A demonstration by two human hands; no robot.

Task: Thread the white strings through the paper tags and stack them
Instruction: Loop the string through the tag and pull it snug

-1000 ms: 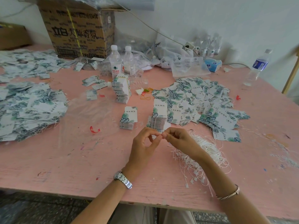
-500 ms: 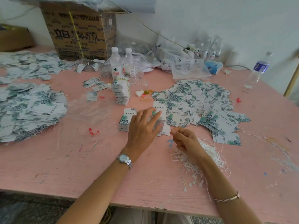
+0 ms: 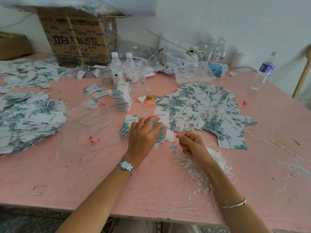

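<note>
The stack of tags [image 3: 162, 121] lay under the left hand's fingertips, with its lower tags fanned out toward the wrist. From that, the likeliest slip was the fingers dragging off two tags instead of one. They could also nudge the uneven stack so that it slid across the bench [image 3: 67, 174]. The tags looked thin and slick, and the touch came flat from above rather than as a grip on an edge.

The string [image 3: 176, 144] was the other weak point. It looked fine and limp, and its free end hung just below the right hand, close over the pile of strings [image 3: 202, 167]. There it could snag a neighbour and lift a tangle, or slip from the pinch before meeting a tag's hole. The hole itself was too small to make out.

The left hand [image 3: 143, 133] was spread, its fingers nearly straight and a little apart, with the fingertips [image 3: 159, 126] resting on the top tag. Whether the thumb caught an edge beneath could not be told. Its palm covered part of a shorter stack [image 3: 130, 121].

The right hand [image 3: 191, 143] was curled, thumb and forefinger pressed together on what looked like that single string. It hovered apart from the left hand, just beside the stack. Beyond it spread the loose tags [image 3: 210, 105].
</note>
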